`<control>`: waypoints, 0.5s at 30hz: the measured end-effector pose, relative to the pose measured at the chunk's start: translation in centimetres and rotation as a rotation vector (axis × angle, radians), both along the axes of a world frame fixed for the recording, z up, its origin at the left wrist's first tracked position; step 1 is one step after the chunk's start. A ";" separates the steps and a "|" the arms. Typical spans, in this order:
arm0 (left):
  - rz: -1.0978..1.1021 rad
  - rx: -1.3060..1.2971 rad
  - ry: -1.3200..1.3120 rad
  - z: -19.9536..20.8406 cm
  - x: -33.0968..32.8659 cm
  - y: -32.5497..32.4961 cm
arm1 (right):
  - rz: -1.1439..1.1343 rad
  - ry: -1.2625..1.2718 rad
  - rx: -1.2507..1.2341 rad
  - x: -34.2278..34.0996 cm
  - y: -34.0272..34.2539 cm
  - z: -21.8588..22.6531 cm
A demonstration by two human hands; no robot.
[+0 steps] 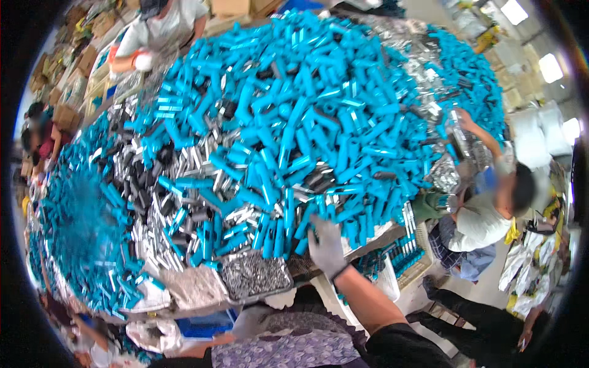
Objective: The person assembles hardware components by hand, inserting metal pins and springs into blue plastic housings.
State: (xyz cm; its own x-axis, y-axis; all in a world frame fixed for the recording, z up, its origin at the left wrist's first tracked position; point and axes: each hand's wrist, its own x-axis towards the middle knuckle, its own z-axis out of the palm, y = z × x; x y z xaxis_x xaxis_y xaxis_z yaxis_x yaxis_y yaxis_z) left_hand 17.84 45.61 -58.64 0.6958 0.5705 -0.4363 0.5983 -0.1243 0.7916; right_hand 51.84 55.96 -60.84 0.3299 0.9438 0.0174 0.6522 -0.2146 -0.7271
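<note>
My right hand [327, 246], in a grey-white glove, reaches forward over the near edge of a big pile of blue plastic pieces [288, 129]. Its fingers look stretched out, with the tips against a blue tube-shaped piece [304, 225]; no firm hold shows. Many of the blue pieces are bent, handle-like tubes. My left hand [250, 320], also gloved, is low and close to my body, beside the patterned apron [285, 349]. Its fingers are blurred and partly hidden. Between the hands and the pile sits a metal tray [290, 283] holding small silvery parts.
Black pieces [142, 178] and silver tubes [196, 156] lie mixed into the pile. White crates [423, 260] with blue parts stand to the right, near a blue bin [205, 325] at lower left. Co-workers sit at the right [485, 218] and far left [162, 30].
</note>
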 end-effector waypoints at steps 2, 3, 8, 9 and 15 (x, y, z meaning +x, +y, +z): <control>-0.353 -0.093 0.583 -3.2 -7.4 -4.4 | 0.158 0.098 0.016 -0.1 -5.9 2.2; -0.282 -0.388 0.873 -7.5 -13.0 -8.0 | 0.266 0.081 -0.071 -1.4 -8.5 4.2; -0.313 -0.209 0.786 -4.2 -39.6 -1.6 | 0.594 0.030 -1.045 -6.0 -27.5 0.4; -0.301 -0.182 0.781 -4.2 -39.7 -1.4 | 0.536 0.096 -1.090 -7.0 -31.3 -3.1; -0.448 -0.039 0.696 -7.1 -12.2 18.0 | 0.553 0.840 -1.137 -4.3 -31.3 1.6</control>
